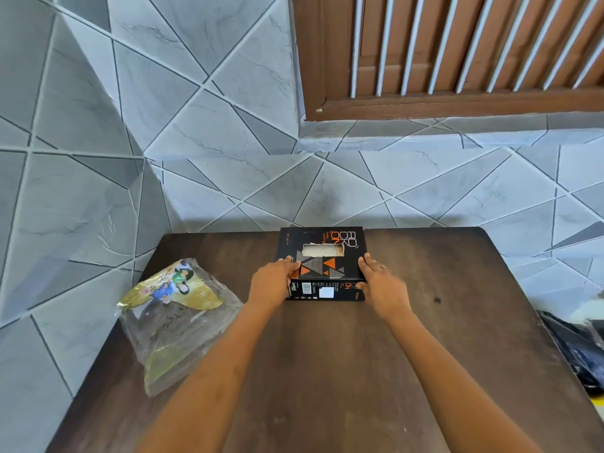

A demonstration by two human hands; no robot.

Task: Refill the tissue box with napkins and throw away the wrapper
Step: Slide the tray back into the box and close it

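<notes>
A black tissue box with orange and grey triangles lies flat at the far middle of the dark wooden table. White napkins show through its top slot. My left hand grips the box's left end and my right hand grips its right end. A clear, crumpled plastic wrapper with a yellow printed picture lies on the table's left edge, apart from both hands.
A grey tiled wall runs behind and to the left of the table. A brown slatted shutter sits at the upper right. A dark plastic bag lies beyond the table's right edge.
</notes>
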